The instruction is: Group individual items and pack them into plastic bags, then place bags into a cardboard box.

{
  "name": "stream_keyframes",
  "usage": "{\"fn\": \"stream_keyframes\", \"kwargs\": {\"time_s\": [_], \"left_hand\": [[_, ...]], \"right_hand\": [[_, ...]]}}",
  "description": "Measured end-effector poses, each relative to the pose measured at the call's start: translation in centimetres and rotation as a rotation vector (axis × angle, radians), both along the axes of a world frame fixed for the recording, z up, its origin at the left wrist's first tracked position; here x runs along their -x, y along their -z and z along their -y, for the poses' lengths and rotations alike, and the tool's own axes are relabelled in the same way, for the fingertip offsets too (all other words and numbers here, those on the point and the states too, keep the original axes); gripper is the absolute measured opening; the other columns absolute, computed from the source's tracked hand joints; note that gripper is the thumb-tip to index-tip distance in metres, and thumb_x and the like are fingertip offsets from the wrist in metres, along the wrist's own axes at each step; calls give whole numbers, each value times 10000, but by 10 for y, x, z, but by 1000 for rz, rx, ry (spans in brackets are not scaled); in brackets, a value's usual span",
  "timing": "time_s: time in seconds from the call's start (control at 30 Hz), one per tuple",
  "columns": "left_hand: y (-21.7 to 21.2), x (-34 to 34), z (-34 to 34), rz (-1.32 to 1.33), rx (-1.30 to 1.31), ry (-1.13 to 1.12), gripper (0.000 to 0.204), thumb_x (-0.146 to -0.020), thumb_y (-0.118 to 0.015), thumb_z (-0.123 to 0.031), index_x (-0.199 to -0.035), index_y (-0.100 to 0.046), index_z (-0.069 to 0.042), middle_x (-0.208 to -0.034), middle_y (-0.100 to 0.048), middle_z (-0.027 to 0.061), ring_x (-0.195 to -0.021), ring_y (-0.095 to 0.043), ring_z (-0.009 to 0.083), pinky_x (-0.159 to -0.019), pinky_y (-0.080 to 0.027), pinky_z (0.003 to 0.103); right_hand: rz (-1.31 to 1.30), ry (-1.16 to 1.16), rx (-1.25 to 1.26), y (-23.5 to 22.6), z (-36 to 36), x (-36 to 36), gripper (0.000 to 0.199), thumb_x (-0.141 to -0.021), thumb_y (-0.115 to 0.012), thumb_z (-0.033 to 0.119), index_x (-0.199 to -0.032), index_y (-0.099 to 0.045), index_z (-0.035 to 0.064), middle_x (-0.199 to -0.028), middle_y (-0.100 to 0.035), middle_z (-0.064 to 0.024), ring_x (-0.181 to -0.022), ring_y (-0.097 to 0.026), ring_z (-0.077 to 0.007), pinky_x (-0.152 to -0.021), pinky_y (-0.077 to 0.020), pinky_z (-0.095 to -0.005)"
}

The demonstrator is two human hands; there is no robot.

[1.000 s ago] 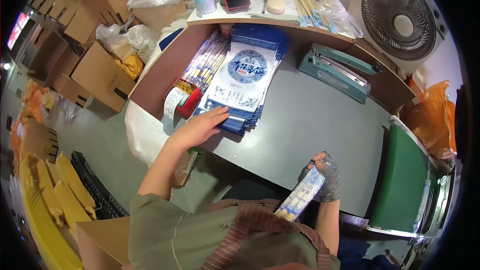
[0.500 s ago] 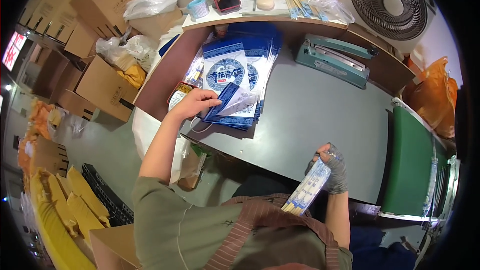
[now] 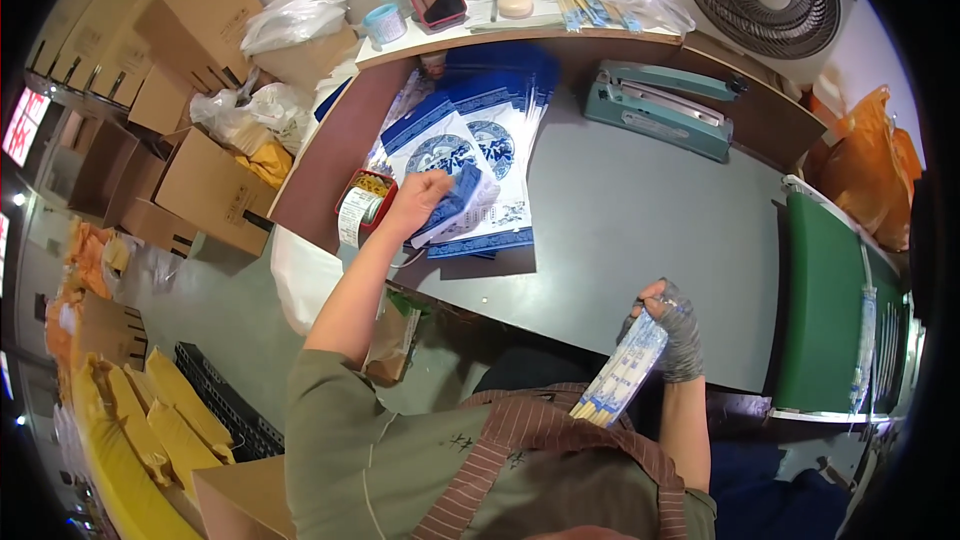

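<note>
Several blue-and-white printed bags (image 3: 470,155) are lying in a stack on the grey table (image 3: 640,230), and the person is pulling the top bag (image 3: 455,205) up from it. At about nine o'clock from the stack, a small red tin (image 3: 365,202) is standing at the table edge; something yellow is showing inside it, but what it is cannot be told. Many brown cardboard boxes (image 3: 190,180) are standing on the floor further toward nine o'clock.

The left hand (image 3: 420,202) is resting on the stack, with fingers curled tightly and pinching the lifted bag. The right hand (image 3: 675,325), in a grey glove, is closed around the upper end of a slim packet of chopsticks (image 3: 620,375) near the table's front edge. The long axis of this packet is running from about one o'clock down to seven o'clock, the lower end pointing toward the person's body.

A teal sealing machine (image 3: 660,110) is sitting at twelve o'clock from the right hand.
</note>
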State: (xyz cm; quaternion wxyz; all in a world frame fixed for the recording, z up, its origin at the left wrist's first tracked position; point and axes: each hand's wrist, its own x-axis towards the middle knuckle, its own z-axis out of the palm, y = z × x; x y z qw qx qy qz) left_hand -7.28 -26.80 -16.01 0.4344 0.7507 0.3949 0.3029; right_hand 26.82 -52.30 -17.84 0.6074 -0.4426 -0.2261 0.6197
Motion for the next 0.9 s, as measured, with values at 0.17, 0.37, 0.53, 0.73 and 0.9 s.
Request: {"fn": "stream_keyframes", "kwargs": {"time_s": [0.17, 0.37, 0.53, 0.73, 0.9], "left_hand": [[-3, -3, -7, -220, -236, 104, 182, -895, -565, -138, -953, -596, 32, -846, -612, 107, -833, -575, 181, -775, -460, 320], [-28, -35, 31, -240, -368, 2, 246, -918, -471, 15, -1157, -517, 50, -1004, -610, 140, -938, -592, 210, -855, -462, 305], [44, -197, 118, -275, -358, 384, 160, -931, -461, -152, -902, -523, -8, -795, -516, 115, -731, -527, 272, -662, -422, 412], [84, -221, 140, 268, 222, 491, 262, -860, -639, -89, -1108, -585, -23, -980, -617, 33, -944, -578, 146, -820, -470, 274], [69, -207, 128, 14, 341, 224, 308, -885, -569, 57, -1191, -557, 22, -897, -623, 18, -789, -585, 100, -744, -465, 225]], "right_hand": [[76, 104, -116, 8, 12, -2, 152, -779, -685, 175, -840, -601, 64, -738, -613, -44, -622, -602, -147, -588, -517, -302], [29, -69, -244, 9, -2, 4, 177, -821, -688, 150, -935, -633, 26, -804, -648, -72, -759, -641, -148, -692, -528, -288], [272, 49, -358, -2, 2, 10, 168, -824, -681, 145, -939, -648, 27, -833, -668, -76, -802, -635, -153, -768, -508, -299], [423, 107, -454, 14, 3, 2, 165, -832, -638, 178, -950, -658, 65, -894, -667, -85, -876, -627, -185, -852, -479, -332], [960, 59, -197, 29, 1, -9, 258, -877, -532, 269, -907, -648, 41, -913, -660, -192, -885, -630, -333, -784, -495, -399]]}}
